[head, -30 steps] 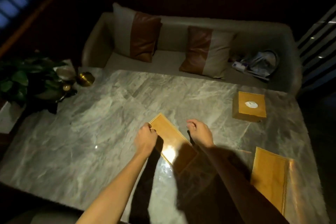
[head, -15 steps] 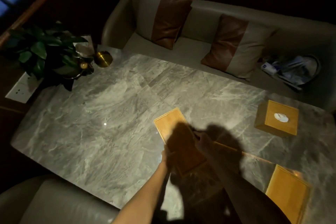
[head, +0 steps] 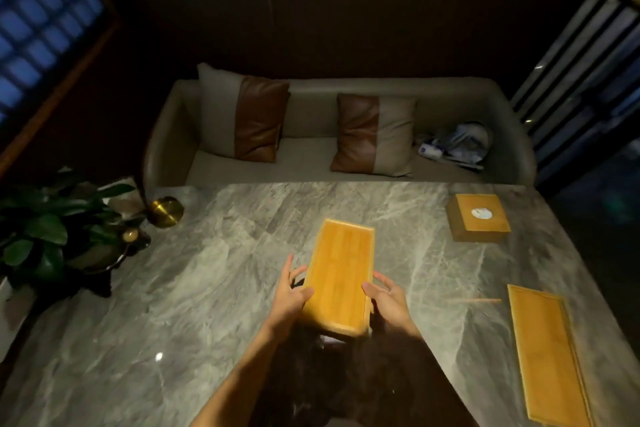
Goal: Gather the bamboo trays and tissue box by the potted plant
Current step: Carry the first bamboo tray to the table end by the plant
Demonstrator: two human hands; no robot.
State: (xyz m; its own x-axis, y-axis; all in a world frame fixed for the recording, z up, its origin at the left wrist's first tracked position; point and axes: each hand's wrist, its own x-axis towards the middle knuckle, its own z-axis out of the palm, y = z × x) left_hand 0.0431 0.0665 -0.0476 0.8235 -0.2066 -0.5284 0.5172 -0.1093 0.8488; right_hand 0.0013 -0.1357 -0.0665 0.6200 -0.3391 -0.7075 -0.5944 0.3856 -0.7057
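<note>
A long bamboo tray (head: 341, 274) is held at mid-table, lengthwise away from me. My left hand (head: 291, 293) grips its near left edge and my right hand (head: 384, 298) grips its near right edge. Its near end looks lifted a little off the marble table (head: 207, 288). A second bamboo tray (head: 545, 354) lies flat at the right edge. The square bamboo tissue box (head: 478, 217), with white tissue showing at its top, stands at the far right. The potted plant (head: 52, 239) sits at the table's left end.
A brass round object (head: 165, 211) sits at the far left corner beside the plant. A thin wooden stick (head: 479, 301) lies near the right tray. Behind the table stands a beige sofa (head: 311, 156) with two cushions and a bag (head: 464, 142).
Both hands have closed on the middle tray's sides and turned it from a diagonal lie to pointing straight away from me. The camera has swung about; the other tray and tissue box stay put.
</note>
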